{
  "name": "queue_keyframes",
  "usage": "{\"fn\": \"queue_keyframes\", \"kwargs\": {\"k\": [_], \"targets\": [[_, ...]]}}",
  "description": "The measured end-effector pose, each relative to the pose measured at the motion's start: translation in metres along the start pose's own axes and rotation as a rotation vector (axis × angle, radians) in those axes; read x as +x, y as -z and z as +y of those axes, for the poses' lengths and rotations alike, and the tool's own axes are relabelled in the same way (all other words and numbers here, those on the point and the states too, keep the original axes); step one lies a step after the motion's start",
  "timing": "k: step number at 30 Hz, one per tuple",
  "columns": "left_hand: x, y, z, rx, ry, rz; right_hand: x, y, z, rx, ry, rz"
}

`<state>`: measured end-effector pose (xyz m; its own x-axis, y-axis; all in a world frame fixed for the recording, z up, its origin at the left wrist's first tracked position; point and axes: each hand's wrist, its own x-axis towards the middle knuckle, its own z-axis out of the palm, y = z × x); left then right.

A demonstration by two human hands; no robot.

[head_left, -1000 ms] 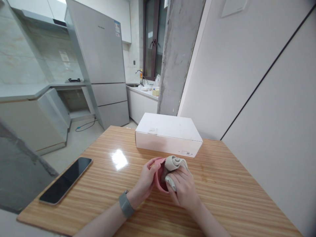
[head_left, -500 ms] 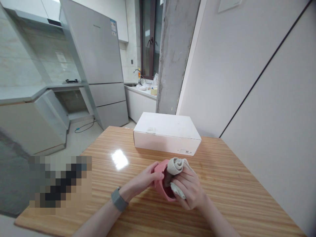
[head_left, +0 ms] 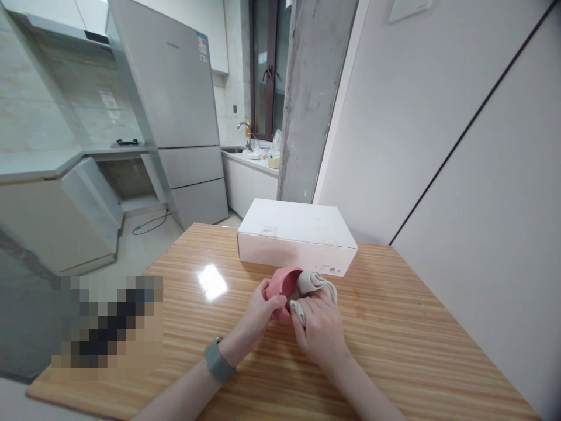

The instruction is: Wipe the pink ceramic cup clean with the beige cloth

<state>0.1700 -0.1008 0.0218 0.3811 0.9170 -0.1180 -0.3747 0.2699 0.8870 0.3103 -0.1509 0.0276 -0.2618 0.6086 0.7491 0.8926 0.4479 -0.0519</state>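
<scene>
My left hand [head_left: 259, 311] grips a pink, hollow container [head_left: 277, 284] by its left side, thumb over the rim. Its opening is tilted towards my right hand [head_left: 319, 326], and I cannot tell whether it is a cup or a small pot. A light grey cloth [head_left: 316, 282] is bunched in my right hand, and part of it goes into the container's mouth. The right fingertips are hidden by the cloth and the rim. Both hands are above the wooden table [head_left: 394, 339].
Just beyond my hands a closed white box [head_left: 298, 248] lies on the table. A pixelated dark patch [head_left: 111, 324] covers the left table edge. Further back stand a fridge [head_left: 188, 105] and a sink counter [head_left: 252, 175]; a white wall [head_left: 438, 117] runs along the right.
The pink container has moved slightly up and left and turned in my left hand. My right hand with the cloth has shifted left, staying at the opening.
</scene>
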Motion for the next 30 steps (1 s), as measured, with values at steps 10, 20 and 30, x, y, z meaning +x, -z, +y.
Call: {"fn": "queue_keyframes", "kwargs": {"k": [10, 20, 30], "targets": [[-0.007, -0.005, -0.004, -0.261, 0.096, -0.272, -0.002, 0.011, 0.005, 0.306, 0.084, 0.183], [0.000, 0.009, 0.007, 0.060, 0.088, -0.329, -0.005, 0.018, 0.018, 0.289, 0.341, 0.047], [0.000, 0.002, 0.003, 0.060, -0.013, -0.072, 0.007, 0.012, 0.019, 0.135, 0.112, -0.005]]}}
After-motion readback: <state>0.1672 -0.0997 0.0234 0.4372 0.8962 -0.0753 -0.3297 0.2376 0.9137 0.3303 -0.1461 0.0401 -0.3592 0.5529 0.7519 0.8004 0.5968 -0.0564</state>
